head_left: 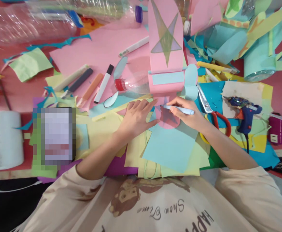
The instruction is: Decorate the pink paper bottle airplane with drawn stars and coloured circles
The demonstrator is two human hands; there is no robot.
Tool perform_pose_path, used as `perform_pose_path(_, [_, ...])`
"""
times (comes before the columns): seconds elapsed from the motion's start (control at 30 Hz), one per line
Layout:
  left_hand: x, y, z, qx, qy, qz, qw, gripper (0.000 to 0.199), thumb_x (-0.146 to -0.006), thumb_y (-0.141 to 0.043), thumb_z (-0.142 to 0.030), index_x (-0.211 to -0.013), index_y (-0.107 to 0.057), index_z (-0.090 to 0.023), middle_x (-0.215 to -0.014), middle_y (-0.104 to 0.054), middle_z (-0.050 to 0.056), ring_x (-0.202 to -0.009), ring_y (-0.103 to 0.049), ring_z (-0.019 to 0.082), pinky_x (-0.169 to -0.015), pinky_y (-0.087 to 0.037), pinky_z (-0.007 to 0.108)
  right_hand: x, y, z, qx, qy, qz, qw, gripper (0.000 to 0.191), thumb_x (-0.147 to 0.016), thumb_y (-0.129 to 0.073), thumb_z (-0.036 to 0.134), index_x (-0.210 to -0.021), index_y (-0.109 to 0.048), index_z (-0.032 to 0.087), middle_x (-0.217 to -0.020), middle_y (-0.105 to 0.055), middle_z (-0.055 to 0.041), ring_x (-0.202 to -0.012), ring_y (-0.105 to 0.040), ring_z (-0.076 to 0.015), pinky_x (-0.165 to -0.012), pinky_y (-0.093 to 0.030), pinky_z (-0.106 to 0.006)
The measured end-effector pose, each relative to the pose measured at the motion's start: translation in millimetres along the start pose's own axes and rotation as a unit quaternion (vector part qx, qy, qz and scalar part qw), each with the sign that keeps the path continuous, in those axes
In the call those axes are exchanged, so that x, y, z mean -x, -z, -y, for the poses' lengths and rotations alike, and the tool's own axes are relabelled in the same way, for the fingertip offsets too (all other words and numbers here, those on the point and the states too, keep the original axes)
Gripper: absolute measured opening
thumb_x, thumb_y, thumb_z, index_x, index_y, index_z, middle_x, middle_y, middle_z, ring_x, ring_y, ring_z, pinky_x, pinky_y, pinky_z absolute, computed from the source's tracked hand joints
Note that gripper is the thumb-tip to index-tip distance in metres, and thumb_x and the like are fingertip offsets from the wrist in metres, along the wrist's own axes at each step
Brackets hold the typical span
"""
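Left hand (137, 117): splaying, released, fingers touching pink paper (171, 121)
Right hand (191, 116): gripping pale blue marker (183, 110), tip meeting paper
Scissors (206, 108): lying just beside right hand

The head-worn camera looks forward and down at close range onto the tabletop (20, 95), the wearer's shirt (160, 199) at six o'clock.

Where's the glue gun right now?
In the head view, the glue gun lies on the right side of the table, right of the person's right hand, between the red-handled scissors and the purple box.
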State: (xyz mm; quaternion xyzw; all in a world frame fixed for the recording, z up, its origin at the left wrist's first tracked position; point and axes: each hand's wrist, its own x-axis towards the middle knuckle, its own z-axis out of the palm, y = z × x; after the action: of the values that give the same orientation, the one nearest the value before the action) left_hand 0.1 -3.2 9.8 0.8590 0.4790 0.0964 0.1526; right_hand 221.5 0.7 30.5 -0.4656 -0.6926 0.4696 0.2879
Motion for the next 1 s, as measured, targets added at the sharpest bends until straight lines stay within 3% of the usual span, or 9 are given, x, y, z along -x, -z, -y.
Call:
perform_pose_path(0.17, [-0.1,-0.5,0.6,0.001,0.000,0.002,1.000,0.059,-0.083,-0.063,-0.041,-0.136,-0.049,-0.019,-0.098,-0.062,0.008,-0.095,-0.057,0.027,-0.085,-0.040,0.038,2.0,-0.2,0.3,0.014,0.013,-0.001,1.000,0.018,-0.092,-0.054,0.033,-0.093,-0.061,0.016,-0.073,-0.058,0.0025,-0.057,-0.043,-0.0069,-0.053,-0.031,-0.022])
perform_pose_path(0.5, [1.0,-2.9,2.2,0.007,-0.009,-0.012,1.000,0.059,-0.083,-0.063,-0.041,-0.136,-0.049,-0.018,-0.097,-0.061,0.008,-0.093,-0.056,0.026,-0.084,-0.039,0.038,1.9,3.7,-7.2,-0.028,-0.025,0.035,0.999,0.022,-0.090,-0.056,0.036,-0.084,-0.063,0.016,-0.067,-0.056,0.0021,-0.060,-0.047,-0.0088,-0.056,-0.034,-0.023])
perform_pose_path(0.83, [0.5,-2.2,2.0,0.011,-0.004,-0.005,1.000,0.060,-0.083,-0.063,-0.041,-0.136,-0.048,-0.018,-0.097,-0.061,0.009,-0.093,-0.055,0.027,-0.085,-0.039,0.040,2.3,0.7,-5.9,-0.038,-0.024,-0.010,0.999,0.021,-0.092,-0.054,0.036,-0.096,-0.062,0.016,-0.072,-0.058,0.0018,-0.061,-0.049,-0.0088,-0.055,-0.035,-0.023])
perform_pose_path(1.0, [0.8,-2.6,2.7,0.011,-0.006,-0.005,1.000,0.059,-0.083,-0.061,-0.042,-0.136,-0.048,-0.019,-0.097,-0.061,0.008,-0.093,-0.055,0.027,-0.085,-0.039,0.040,1.5,2.9,-6.2,-0.039,-0.026,0.013,0.999,0.018,-0.090,-0.056,0.031,-0.085,-0.063,0.016,-0.067,-0.056,0.0024,-0.059,-0.048,-0.0085,-0.054,-0.034,-0.023])
